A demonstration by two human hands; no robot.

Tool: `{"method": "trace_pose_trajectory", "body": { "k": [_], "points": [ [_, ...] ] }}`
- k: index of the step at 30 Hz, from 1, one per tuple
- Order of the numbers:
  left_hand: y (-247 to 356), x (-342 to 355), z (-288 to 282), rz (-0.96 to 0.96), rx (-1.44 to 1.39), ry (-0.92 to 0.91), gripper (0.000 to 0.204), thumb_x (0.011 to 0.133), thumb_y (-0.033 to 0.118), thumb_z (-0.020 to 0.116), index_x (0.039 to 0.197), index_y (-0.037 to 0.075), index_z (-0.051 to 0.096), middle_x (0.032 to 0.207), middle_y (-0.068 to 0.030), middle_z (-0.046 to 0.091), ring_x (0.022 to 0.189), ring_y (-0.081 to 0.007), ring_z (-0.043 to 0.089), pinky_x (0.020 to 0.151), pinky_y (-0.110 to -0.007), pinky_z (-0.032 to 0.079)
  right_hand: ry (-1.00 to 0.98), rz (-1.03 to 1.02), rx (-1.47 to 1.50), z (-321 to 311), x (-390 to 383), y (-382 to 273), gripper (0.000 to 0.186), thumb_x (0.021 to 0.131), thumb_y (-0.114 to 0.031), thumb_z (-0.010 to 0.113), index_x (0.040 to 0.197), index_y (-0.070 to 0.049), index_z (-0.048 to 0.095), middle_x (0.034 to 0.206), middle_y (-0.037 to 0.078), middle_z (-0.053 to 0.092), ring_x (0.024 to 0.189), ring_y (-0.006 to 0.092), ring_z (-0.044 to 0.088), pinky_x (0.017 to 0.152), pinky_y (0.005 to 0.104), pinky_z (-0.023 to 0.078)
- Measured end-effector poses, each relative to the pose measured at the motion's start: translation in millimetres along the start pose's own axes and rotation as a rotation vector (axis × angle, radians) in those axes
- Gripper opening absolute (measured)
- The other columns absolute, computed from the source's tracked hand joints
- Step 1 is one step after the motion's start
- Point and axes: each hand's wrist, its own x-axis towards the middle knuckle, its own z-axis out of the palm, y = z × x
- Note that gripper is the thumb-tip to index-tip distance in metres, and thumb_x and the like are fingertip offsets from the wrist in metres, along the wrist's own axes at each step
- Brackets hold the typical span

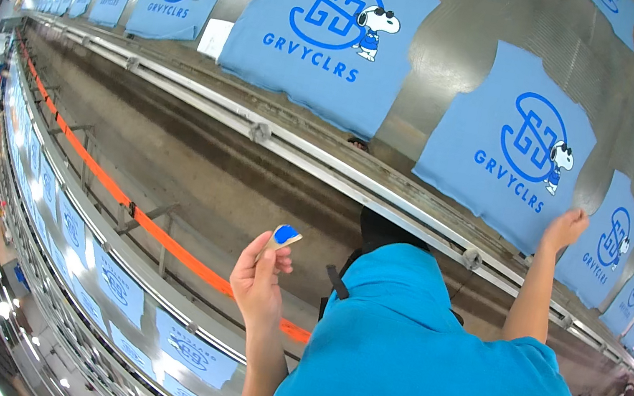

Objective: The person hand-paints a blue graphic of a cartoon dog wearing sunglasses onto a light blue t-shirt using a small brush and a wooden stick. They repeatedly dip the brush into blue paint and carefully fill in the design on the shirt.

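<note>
My left hand [261,273], low over the aisle, grips a small tan piece [285,236] with bright blue on its face. My right hand [564,229] reaches to the metal table, its fingers curled at the right edge of a light blue cut fabric piece [463,139]; what they hold, if anything, is too small to make out. That piece carries a darker blue emblem, lettering and a white cartoon dog. A larger-looking matching piece [311,87] lies to its left, and another [584,271] to its right, all flat on the table [404,86].
Long rows of similar printed pieces run both ways. A silver rail [184,86] edges the table. Across the aisle [135,123], an orange bar [115,188] runs along a second table with more pieces [116,281]. My blue top [421,378] fills the lower middle.
</note>
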Motion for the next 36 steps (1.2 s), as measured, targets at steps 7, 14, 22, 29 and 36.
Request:
{"method": "trace_pose_trajectory", "body": {
  "k": [7, 14, 22, 29, 36],
  "points": [
    [47.3, 90.8, -21.7, -0.081, 0.030, 0.015, 0.035, 0.105, 0.008, 0.060, 0.137, -0.007, 0.059, 0.103, -0.0169, 0.074, 0.084, -0.0163, 0.069, 0.073, -0.029, 0.056, -0.557, 0.038, 0.527, 98.2, -108.0, -256.0, 0.020, 0.104, -0.020, 0.059, 0.114, -0.004, 0.065, 0.101, 0.009, 0.066, 0.088, 0.0194, 0.063, 0.081, 0.0335, 0.052],
    [96.2, 213.7, -2.0, -0.027, 0.085, -0.098, 0.036, 0.106, 0.008, 0.060, 0.139, -0.005, 0.058, 0.106, -0.0153, 0.074, 0.086, -0.0156, 0.070, 0.075, -0.028, 0.057, -0.488, -0.399, 0.459, 149.1, -202.0, -356.1, 0.013, 0.101, -0.014, 0.062, 0.102, -0.003, 0.069, 0.099, 0.011, 0.066, 0.087, 0.0206, 0.063, 0.078, 0.0329, 0.052],
    [82.2, 360.3, 82.8, -0.145, 0.234, -0.616, 0.031, 0.106, 0.010, 0.061, 0.134, -0.002, 0.065, 0.105, -0.0108, 0.076, 0.089, -0.0123, 0.069, 0.080, -0.027, 0.057, -0.271, -0.061, 0.363, 175.8, -221.0, -346.5, 0.018, 0.103, -0.016, 0.061, 0.106, 0.000, 0.069, 0.096, 0.006, 0.068, 0.086, 0.0151, 0.060, 0.080, 0.0307, 0.051],
    [38.5, 437.2, 174.4, -0.129, 0.148, -0.993, 0.027, 0.104, 0.007, 0.058, 0.128, 0.000, 0.069, 0.098, -0.0080, 0.077, 0.082, -0.0082, 0.066, 0.071, -0.024, 0.054, -0.226, 0.161, 0.373, 176.6, -224.4, -328.8, 0.017, 0.105, -0.016, 0.059, 0.106, -0.001, 0.066, 0.084, 0.002, 0.059, 0.074, 0.0091, 0.052, 0.066, 0.0259, 0.045],
    [14.7, 452.1, 218.3, -0.036, 0.181, -1.100, 0.026, 0.104, 0.009, 0.061, 0.127, 0.002, 0.070, 0.096, -0.0054, 0.077, 0.081, -0.0059, 0.064, 0.070, -0.024, 0.052, 0.001, 0.449, 0.436, 171.7, -215.0, -357.1, 0.022, 0.104, -0.022, 0.063, 0.113, -0.002, 0.068, 0.082, 0.001, 0.062, 0.073, 0.0096, 0.058, 0.065, 0.0247, 0.048]
  ]
}}
